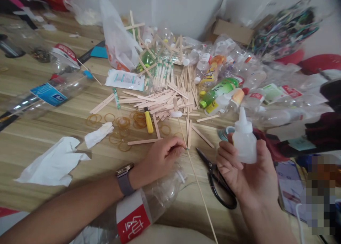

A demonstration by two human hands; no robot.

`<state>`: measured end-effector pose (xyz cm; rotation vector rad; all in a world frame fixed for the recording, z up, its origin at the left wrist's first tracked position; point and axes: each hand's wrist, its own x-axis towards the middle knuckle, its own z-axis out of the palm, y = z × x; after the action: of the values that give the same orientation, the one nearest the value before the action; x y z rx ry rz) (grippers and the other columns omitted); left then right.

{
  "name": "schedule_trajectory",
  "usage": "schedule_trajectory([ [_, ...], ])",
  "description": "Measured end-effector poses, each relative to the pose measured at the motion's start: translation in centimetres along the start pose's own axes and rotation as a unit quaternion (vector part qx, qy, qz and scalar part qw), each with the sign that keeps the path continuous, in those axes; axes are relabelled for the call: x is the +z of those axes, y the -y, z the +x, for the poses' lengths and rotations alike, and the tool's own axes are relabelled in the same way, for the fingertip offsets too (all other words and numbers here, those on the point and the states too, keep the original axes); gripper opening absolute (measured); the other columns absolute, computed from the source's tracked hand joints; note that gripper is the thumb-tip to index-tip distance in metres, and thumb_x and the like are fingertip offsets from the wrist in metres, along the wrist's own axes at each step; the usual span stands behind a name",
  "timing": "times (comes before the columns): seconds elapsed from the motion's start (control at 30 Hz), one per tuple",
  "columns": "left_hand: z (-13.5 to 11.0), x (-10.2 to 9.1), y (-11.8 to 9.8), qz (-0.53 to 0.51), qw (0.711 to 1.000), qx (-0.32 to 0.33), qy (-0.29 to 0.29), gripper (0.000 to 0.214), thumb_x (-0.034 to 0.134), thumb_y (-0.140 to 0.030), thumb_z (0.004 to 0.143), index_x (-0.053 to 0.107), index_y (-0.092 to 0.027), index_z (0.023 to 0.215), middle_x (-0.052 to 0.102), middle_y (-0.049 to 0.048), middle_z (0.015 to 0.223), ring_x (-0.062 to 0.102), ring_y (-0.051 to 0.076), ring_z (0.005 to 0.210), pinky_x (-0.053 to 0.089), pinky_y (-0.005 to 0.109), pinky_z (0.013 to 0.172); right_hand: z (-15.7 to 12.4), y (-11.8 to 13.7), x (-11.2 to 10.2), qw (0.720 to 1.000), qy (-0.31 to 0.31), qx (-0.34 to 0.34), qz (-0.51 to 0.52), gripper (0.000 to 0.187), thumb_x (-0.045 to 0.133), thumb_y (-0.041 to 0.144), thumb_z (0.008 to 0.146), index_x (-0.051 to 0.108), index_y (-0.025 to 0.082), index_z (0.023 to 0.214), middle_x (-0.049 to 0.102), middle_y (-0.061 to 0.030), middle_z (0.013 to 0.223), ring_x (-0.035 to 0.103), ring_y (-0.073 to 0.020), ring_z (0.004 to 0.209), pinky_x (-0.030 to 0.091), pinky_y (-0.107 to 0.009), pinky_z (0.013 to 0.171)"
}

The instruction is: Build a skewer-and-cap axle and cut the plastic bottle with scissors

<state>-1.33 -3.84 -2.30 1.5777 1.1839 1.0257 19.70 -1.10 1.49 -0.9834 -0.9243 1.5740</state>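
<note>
My left hand (163,155) pinches a thin wooden skewer (198,185) that runs from a white bottle cap (176,113) down toward the bottom edge. A watch is on that wrist. Under my left forearm lies a clear plastic bottle (149,205) with a red label. My right hand (246,173) holds a small white squeeze glue bottle (244,139) upright, nozzle up, just right of the skewer. Black scissors (217,181) lie on the wooden table (53,130) between my hands.
A heap of flat wooden craft sticks (160,100) and rubber bands (121,126) covers the middle. Empty plastic bottles (229,84) pile up at the right. A yellow-handled tool (148,121), crumpled tissues (55,162), a clear bottle (48,93) and a plastic bag (117,37) lie around.
</note>
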Motion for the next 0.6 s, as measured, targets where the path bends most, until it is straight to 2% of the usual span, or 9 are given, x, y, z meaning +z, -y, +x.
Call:
schedule_trajectory([
  [0.1, 0.0, 0.0, 0.1, 0.004, 1.0, 0.005, -0.004, 0.015, 0.049, -0.025, 0.094, 0.062, -0.019, 0.088, 0.062, -0.0014, 0.077, 0.052, 0.013, 0.069, 0.041, 0.025, 0.067, 0.4, 0.2, -0.3, 0.999, -0.035, -0.028, -0.024, 0.038, 0.065, 0.057, 0.079, 0.069, 0.024, 0.098, 0.058, -0.0018, 0.075, 0.049, -0.0141, 0.057, 0.044, -0.026, 0.048],
  [0.2, -0.1, 0.0, 0.1, 0.008, 1.0, 0.009, -0.003, 0.016, 0.049, -0.025, 0.094, 0.063, -0.019, 0.089, 0.063, -0.0013, 0.078, 0.052, 0.013, 0.068, 0.042, 0.025, 0.067, 1.1, 0.0, -0.6, 0.989, -0.063, -0.062, -0.117, 0.036, 0.076, 0.047, 0.074, 0.067, 0.025, 0.101, 0.069, -0.0033, 0.092, 0.064, -0.0192, 0.079, 0.052, -0.031, 0.066],
  [0.3, -0.1, 0.0, 0.2, 0.015, 1.0, 0.01, -0.005, 0.016, 0.049, -0.024, 0.094, 0.064, -0.019, 0.09, 0.064, -0.0007, 0.079, 0.052, 0.013, 0.069, 0.042, 0.026, 0.068, 2.5, -0.7, -1.1, 0.961, -0.077, -0.117, -0.236, 0.044, 0.083, 0.037, 0.067, 0.06, 0.023, 0.101, 0.072, -0.0024, 0.096, 0.066, -0.022, 0.092, 0.051, -0.035, 0.081],
  [0.4, -0.1, 0.0, 0.1, 0.021, 1.0, 0.009, -0.006, 0.015, 0.05, -0.024, 0.093, 0.063, -0.019, 0.09, 0.064, -0.0007, 0.079, 0.053, 0.013, 0.069, 0.042, 0.026, 0.068, 4.3, -1.4, -1.5, 0.921, -0.092, -0.15, -0.348, 0.043, 0.082, 0.035, 0.068, 0.055, 0.022, 0.099, 0.072, -0.0049, 0.099, 0.066, -0.0232, 0.087, 0.051, -0.037, 0.079],
  [0.6, -0.1, -0.1, 0.1, 0.02, 1.0, 0.009, -0.003, 0.014, 0.05, -0.023, 0.093, 0.063, -0.018, 0.089, 0.064, -0.0005, 0.079, 0.053, 0.013, 0.07, 0.042, 0.025, 0.068, 6.7, -2.6, -2.1, 0.881, -0.059, -0.178, -0.434, 0.054, 0.071, 0.044, 0.075, 0.05, 0.019, 0.118, 0.069, -0.0103, 0.109, 0.064, -0.0282, 0.092, 0.047, -0.048, 0.087],
])
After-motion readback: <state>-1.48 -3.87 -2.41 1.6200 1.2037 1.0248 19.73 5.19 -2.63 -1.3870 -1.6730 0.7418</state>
